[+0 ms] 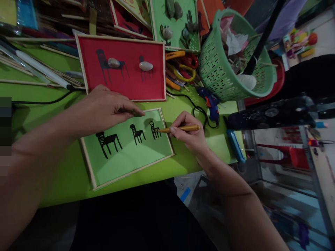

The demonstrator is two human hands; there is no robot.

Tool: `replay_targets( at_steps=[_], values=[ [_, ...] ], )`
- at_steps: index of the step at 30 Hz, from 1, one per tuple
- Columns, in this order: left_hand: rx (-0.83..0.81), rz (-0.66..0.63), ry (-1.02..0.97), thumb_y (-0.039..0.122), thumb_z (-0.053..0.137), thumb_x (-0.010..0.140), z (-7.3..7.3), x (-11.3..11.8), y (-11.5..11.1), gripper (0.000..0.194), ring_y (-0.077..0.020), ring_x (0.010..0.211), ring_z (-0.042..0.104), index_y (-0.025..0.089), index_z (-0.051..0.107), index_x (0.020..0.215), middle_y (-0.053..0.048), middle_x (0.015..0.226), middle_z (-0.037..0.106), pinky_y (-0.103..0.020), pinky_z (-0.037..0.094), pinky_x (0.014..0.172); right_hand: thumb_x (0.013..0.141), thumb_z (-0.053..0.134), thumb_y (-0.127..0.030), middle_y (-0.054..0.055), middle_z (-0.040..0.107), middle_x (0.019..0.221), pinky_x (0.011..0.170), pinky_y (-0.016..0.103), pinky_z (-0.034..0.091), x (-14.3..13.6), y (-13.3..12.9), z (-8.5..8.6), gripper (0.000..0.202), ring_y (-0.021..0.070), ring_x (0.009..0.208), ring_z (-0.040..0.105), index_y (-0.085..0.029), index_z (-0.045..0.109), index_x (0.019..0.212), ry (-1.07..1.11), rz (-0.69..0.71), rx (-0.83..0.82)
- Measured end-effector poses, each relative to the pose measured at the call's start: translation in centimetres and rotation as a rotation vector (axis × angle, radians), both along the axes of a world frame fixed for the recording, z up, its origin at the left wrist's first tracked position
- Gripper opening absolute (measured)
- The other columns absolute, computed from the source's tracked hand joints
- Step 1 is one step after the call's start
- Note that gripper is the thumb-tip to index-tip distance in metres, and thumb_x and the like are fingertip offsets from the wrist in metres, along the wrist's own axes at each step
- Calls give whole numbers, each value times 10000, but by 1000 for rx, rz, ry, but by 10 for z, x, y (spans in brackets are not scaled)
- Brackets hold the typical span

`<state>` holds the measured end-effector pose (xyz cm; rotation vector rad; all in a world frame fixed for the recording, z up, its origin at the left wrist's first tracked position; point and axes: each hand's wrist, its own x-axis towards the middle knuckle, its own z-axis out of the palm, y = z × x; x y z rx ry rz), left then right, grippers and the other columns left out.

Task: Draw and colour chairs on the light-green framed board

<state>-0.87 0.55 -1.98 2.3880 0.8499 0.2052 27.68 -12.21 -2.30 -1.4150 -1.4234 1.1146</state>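
Note:
In my right hand is a gold-coloured marker pen, its tip on the smallest of three black chairs drawn on a green card. Thin wooden sticks frame this card. My left hand lies over the card's upper edge, fingers stretched out and pointing right, with nothing held in it. Just behind, touching distance from my left wrist, a red framed card carries two drawn chairs, with a brown-grey pebble and a whitish pebble on them.
A green plastic basket with scraps stands at the back right. Before it lie a blue glue gun with a black cord and yellow-handled scissors. Another green framed card with stones is behind. Wooden sticks fill the left.

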Motion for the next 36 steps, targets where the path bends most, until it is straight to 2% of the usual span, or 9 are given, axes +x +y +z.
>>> replay_targets(
  at_steps=[4,13,18,22,31,36],
  values=[
    [15,-3,-10,461,504,1011,0,0,0,417,-217,854,768,358,853,1213,1,1029,874,-355,498,947,887,844,-473,-29,649,708,559,300,400,0,0,0,317,124,616,540,-243,631,837,-13,-20,-13],
    [25,-8,-2,456,490,1012,-1,0,1,439,-210,864,768,329,851,1226,-5,1034,876,-342,495,950,847,903,-516,-27,681,710,558,285,420,-1,1,1,391,123,602,580,-239,627,831,52,3,-30],
    [35,-10,-7,474,490,1007,-1,0,1,433,-210,852,776,353,854,1209,2,1025,878,-337,512,916,838,909,-517,-29,684,704,548,286,415,-1,1,1,393,117,591,567,-241,629,828,40,-2,-34],
    [36,-14,-3,468,485,1013,0,0,0,434,-207,836,763,356,850,1220,1,998,875,-341,524,939,875,881,-449,-25,691,719,559,290,422,-1,1,0,319,121,606,592,-240,642,841,67,21,-8],
    [-12,5,-12,484,514,1021,-1,-1,0,418,-235,888,774,345,849,1229,-9,1047,872,-389,492,1034,841,911,-507,-24,689,730,566,288,424,-2,1,1,379,125,625,595,-242,641,841,50,12,-31],
    [5,-3,1,445,514,1023,-1,-1,0,419,-203,844,753,343,846,1257,7,1044,875,-337,507,957,867,880,-526,-22,694,734,565,287,426,-1,0,0,378,123,623,588,-240,632,852,30,18,-37]
  ],
)
